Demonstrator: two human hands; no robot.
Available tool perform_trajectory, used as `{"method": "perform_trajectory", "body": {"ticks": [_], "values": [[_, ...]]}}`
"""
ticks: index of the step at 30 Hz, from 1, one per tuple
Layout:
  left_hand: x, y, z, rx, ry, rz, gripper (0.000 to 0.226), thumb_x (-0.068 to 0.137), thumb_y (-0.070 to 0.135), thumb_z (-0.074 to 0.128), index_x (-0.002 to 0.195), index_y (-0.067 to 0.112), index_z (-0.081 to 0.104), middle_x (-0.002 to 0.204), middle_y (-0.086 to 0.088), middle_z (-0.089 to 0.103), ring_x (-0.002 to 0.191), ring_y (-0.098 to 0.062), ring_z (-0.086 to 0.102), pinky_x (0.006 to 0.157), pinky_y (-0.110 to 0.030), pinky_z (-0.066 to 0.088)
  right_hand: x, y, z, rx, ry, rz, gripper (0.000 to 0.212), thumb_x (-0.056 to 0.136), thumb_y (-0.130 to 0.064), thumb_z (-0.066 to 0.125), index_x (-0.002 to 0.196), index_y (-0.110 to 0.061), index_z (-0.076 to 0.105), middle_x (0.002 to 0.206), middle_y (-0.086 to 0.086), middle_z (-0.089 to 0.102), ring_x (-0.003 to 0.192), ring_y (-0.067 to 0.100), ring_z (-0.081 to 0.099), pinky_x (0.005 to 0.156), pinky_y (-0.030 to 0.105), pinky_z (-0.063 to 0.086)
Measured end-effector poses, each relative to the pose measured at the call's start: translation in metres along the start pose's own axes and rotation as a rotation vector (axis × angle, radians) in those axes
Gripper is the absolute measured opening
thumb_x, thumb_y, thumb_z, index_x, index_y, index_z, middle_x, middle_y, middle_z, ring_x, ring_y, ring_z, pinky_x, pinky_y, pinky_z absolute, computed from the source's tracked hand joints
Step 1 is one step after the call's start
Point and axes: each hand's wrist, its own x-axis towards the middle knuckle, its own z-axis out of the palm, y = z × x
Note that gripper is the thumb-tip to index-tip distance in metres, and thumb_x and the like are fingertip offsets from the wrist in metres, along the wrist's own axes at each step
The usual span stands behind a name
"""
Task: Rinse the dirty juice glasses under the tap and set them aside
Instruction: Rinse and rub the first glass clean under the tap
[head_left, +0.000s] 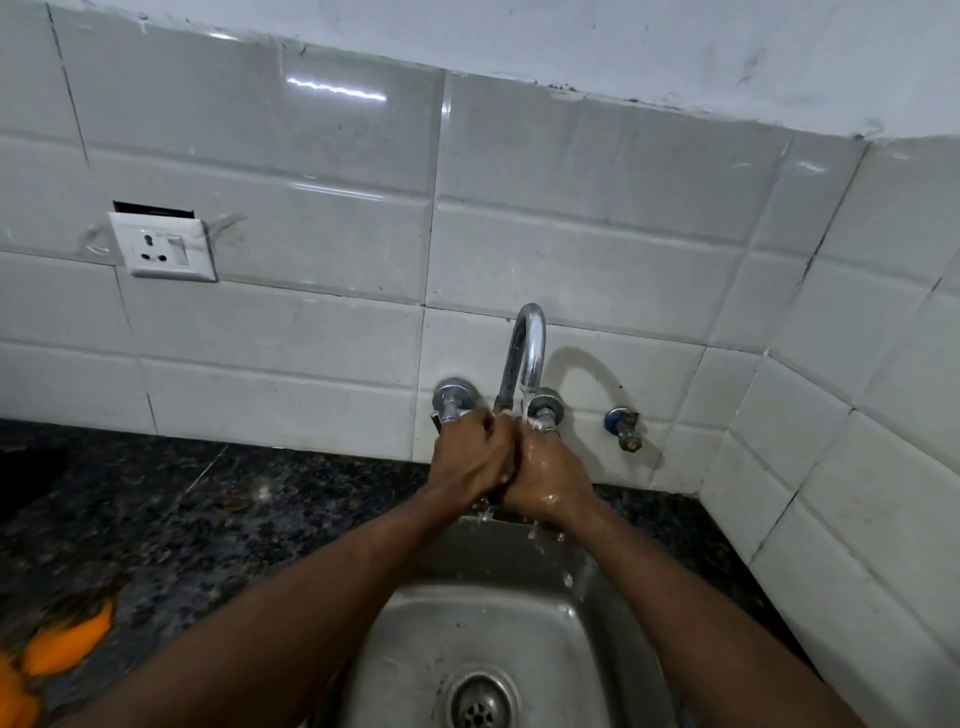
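Both my hands meet under the chrome tap (530, 343), where a thin stream of water runs. My left hand (470, 457) has its fingers curled over my right hand (550, 478), which is wet and balled up. The backs of both hands face me, so the palms are hidden. No juice glass shows between the hands or anywhere else in view. Water drips from the hands into the steel sink (524, 613) below.
Two tap knobs (451, 397) flank the spout, and a small side valve (623, 427) sits to the right. Dark speckled counter (171, 519) lies left of the sink, with blurred orange things (67, 644) at its near left. A wall socket (163, 248) is mounted on the tiles.
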Motion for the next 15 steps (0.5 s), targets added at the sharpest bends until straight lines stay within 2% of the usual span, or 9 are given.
{"method": "perform_trajectory", "body": {"ticks": [2, 3, 5, 7, 9, 10, 13, 15], "values": [[-0.002, -0.003, -0.006, -0.04, -0.042, 0.164, 0.033, 0.093, 0.034, 0.041, 0.094, 0.012, 0.065, 0.088, -0.004, 0.067, 0.079, -0.014, 0.06, 0.067, -0.027, 0.044, 0.005, 0.003, -0.009, 0.176, -0.214, 0.001, 0.054, 0.061, -0.023, 0.085, 0.112, -0.021, 0.064, 0.098, -0.004, 0.071, 0.091, 0.015, 0.068, 0.079, 0.026, 0.056], [-0.001, -0.005, -0.006, -0.013, -0.062, 0.188, 0.031, 0.091, 0.033, 0.04, 0.089, 0.014, 0.063, 0.086, -0.006, 0.068, 0.077, -0.014, 0.06, 0.066, -0.029, 0.044, 0.004, 0.002, -0.009, 0.18, -0.229, 0.007, 0.053, 0.059, -0.022, 0.086, 0.108, -0.021, 0.066, 0.096, -0.005, 0.071, 0.088, 0.015, 0.068, 0.078, 0.025, 0.056], [-0.002, -0.004, 0.0, 0.109, -0.025, 0.101, 0.031, 0.092, 0.034, 0.036, 0.079, 0.018, 0.058, 0.084, -0.011, 0.068, 0.071, -0.018, 0.059, 0.065, -0.029, 0.041, -0.001, -0.005, -0.002, 0.069, -0.09, 0.061, 0.058, 0.061, -0.032, 0.084, 0.113, -0.022, 0.06, 0.097, -0.005, 0.069, 0.086, 0.017, 0.067, 0.079, 0.034, 0.057], [0.001, -0.001, 0.004, 0.233, 0.009, -0.043, 0.039, 0.097, 0.035, 0.035, 0.077, 0.014, 0.06, 0.088, -0.016, 0.067, 0.081, -0.029, 0.062, 0.07, -0.031, 0.041, -0.005, -0.008, 0.007, -0.117, 0.084, 0.069, 0.074, 0.064, -0.047, 0.079, 0.125, -0.022, 0.046, 0.108, -0.002, 0.065, 0.094, 0.022, 0.066, 0.082, 0.038, 0.055], [0.004, -0.003, 0.002, 0.227, -0.027, -0.075, 0.042, 0.1, 0.033, 0.036, 0.077, 0.01, 0.062, 0.088, -0.016, 0.064, 0.088, -0.032, 0.062, 0.072, -0.033, 0.041, -0.006, -0.006, 0.013, -0.191, 0.108, 0.04, 0.082, 0.063, -0.053, 0.077, 0.129, -0.022, 0.04, 0.113, 0.0, 0.064, 0.098, 0.023, 0.065, 0.083, 0.038, 0.054], [0.004, -0.005, 0.0, 0.181, -0.053, -0.037, 0.041, 0.1, 0.034, 0.037, 0.077, 0.011, 0.062, 0.087, -0.013, 0.063, 0.086, -0.03, 0.062, 0.071, -0.032, 0.041, -0.004, -0.004, 0.012, -0.167, 0.062, 0.037, 0.084, 0.062, -0.053, 0.078, 0.13, -0.023, 0.039, 0.114, -0.001, 0.064, 0.098, 0.022, 0.065, 0.084, 0.038, 0.055], [0.0, -0.009, -0.007, -0.01, -0.095, 0.148, 0.035, 0.094, 0.039, 0.039, 0.084, 0.015, 0.064, 0.085, -0.003, 0.066, 0.077, -0.013, 0.059, 0.066, -0.025, 0.039, 0.007, 0.007, -0.003, 0.113, -0.128, 0.071, 0.099, 0.054, -0.045, 0.085, 0.135, -0.022, 0.034, 0.118, -0.002, 0.061, 0.106, 0.02, 0.062, 0.09, 0.04, 0.054], [0.003, -0.012, -0.004, 0.051, -0.143, 0.131, 0.032, 0.096, 0.035, 0.04, 0.09, 0.015, 0.065, 0.087, -0.008, 0.069, 0.075, -0.013, 0.059, 0.067, -0.028, 0.04, 0.008, 0.007, -0.007, 0.137, -0.169, 0.029, 0.104, 0.052, -0.04, 0.087, 0.138, -0.022, 0.031, 0.119, -0.002, 0.06, 0.109, 0.021, 0.061, 0.092, 0.041, 0.054]]}}
